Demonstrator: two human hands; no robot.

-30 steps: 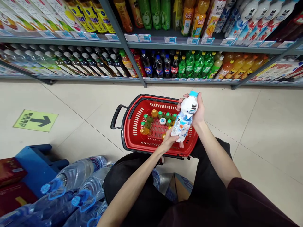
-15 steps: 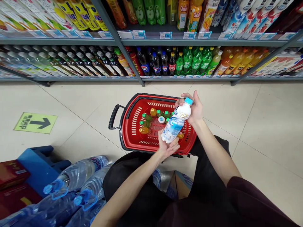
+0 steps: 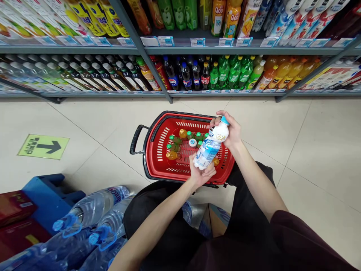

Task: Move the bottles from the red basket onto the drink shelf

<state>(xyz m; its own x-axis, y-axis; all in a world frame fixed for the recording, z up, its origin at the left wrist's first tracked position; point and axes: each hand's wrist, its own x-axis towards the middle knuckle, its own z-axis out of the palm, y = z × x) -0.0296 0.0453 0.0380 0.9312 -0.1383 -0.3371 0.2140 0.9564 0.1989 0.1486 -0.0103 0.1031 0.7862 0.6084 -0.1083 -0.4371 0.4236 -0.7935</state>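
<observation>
A white and blue drink bottle [image 3: 209,148] with a light-blue cap is held tilted over the basket, its cap toward the upper right. My left hand [image 3: 200,174] grips it round the base, the thumb along its left side. Up at the neck, my right hand [image 3: 231,130] is closed round the bottle, fingers behind it and near the cap. Below sits a red shopping basket [image 3: 158,165] with a black rim. Inside stand several small bottles: green-capped ones [image 3: 175,139], orange-capped ones [image 3: 171,155] and a white-capped one [image 3: 192,143]. The held bottle hides part of the basket's right side.
Shelves [image 3: 239,51] of bottled drinks run across the far side. The basket's black handle [image 3: 136,140] sticks out leftward. Large water bottles [image 3: 96,203] and a blue pallet [image 3: 50,199] are at lower left. A cardboard box [image 3: 216,220] stands between my legs. A green arrow sign [image 3: 43,146] marks the floor.
The fingers of my right hand have curled over closer to the bottle's cap. The bottle has shifted very slightly to the right; the basket stays in place.
</observation>
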